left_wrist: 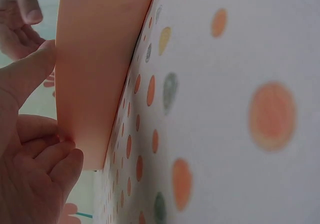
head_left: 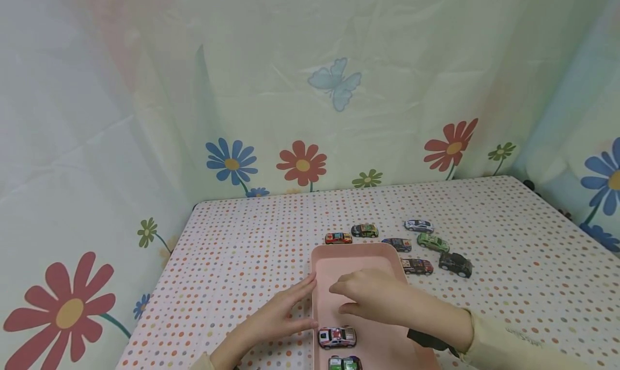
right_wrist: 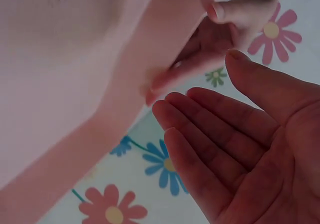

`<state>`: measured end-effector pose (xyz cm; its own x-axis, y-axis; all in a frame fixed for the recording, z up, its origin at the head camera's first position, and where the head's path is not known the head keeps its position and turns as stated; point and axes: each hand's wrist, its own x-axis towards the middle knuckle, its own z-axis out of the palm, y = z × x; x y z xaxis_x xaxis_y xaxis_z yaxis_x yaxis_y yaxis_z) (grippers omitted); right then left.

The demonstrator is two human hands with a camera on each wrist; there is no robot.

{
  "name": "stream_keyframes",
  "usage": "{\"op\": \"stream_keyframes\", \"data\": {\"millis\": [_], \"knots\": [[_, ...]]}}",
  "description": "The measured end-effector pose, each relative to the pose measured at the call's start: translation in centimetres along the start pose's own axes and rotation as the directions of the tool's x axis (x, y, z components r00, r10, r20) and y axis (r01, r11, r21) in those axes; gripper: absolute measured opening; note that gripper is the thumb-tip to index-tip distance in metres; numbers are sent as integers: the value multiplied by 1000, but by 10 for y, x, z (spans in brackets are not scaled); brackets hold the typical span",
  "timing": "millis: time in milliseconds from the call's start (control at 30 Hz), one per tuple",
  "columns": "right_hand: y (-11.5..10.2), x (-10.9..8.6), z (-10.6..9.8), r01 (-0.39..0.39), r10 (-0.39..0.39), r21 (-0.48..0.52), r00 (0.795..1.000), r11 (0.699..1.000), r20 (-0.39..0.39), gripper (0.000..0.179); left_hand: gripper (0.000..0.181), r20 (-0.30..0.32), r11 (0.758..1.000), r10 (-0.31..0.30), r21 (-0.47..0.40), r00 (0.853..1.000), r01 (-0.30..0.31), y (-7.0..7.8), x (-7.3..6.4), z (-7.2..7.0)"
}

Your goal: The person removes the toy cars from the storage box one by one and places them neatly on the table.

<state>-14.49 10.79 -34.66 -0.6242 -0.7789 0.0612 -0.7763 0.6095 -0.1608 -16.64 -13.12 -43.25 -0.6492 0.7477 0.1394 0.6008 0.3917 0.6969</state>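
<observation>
2 toy cars are contained in the near part of a pink tray (head_left: 356, 259): a white-and-red car (head_left: 337, 337) and, at the lower edge of the head view, a green-and-white car (head_left: 345, 363), partly cut off. The tray's left rim is touched by the left hand (head_left: 276, 315), its thumb spread away from its fingers; the white-and-red car is found just beside that thumb, on the inner side of the wall. The right hand (head_left: 370, 294) is held over the tray floor, its fingers stretched out side by side and its thumb set apart; between it and the white-and-red car a gap is left. Outside the tray, 7 more cars are scattered near its far end and right side, among them a green car (head_left: 433, 242) and a black car (head_left: 455, 264). Tray and cars are supported by a dotted cloth (head_left: 242, 251), backed by a flowered curtain (head_left: 271, 90).
</observation>
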Motion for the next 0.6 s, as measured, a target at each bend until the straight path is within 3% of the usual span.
{"op": "stream_keyframes", "data": {"millis": [367,600], "knots": [[-9,-2,30,-17,14,15,988,1000,153,16,72,-6,1000,13,12,1000,-13,1,0,0],[-16,-6,44,-13,29,-91,985,996,171,18,72,-5,1000,22,-1,1000,-22,0,0,1]]}}
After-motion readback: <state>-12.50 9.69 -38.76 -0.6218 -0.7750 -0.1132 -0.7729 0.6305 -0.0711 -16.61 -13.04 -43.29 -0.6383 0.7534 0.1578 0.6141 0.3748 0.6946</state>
